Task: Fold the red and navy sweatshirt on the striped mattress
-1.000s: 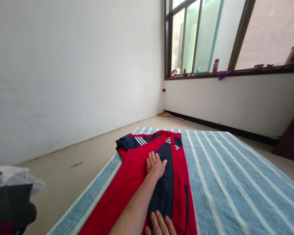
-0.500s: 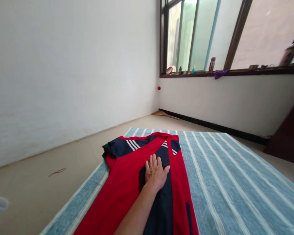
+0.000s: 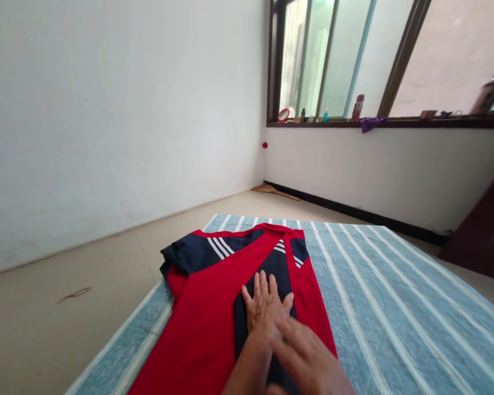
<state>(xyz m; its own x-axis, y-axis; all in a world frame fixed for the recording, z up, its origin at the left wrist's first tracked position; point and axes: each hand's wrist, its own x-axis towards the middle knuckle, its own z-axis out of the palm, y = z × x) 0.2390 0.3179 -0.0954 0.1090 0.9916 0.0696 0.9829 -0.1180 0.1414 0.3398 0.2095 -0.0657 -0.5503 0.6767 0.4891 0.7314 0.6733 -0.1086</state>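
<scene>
A red and navy shirt with white stripes at its shoulders lies on a striped blue cloth. One side of the shirt is folded inward, so a navy sleeve lies lengthwise over the red body. My left hand rests flat on this navy part, fingers spread. Low in front, my right hand overlaps the left wrist from the camera's side, smeared by motion; whether it touches the wrist or the shirt is unclear, and its grip cannot be made out. The shirt's lower end runs out of view.
The cloth's left edge borders the tiled floor, where a thin brown loop lies. A broom rests in the far corner. Bottles, a red-rimmed mirror and a purple cloth sit along the window sill. A dark red panel stands at right.
My right hand has come into view from the lower right, over the left wrist. My left hand has slid slightly toward me, still flat on the shirt. The view has shifted a little.
</scene>
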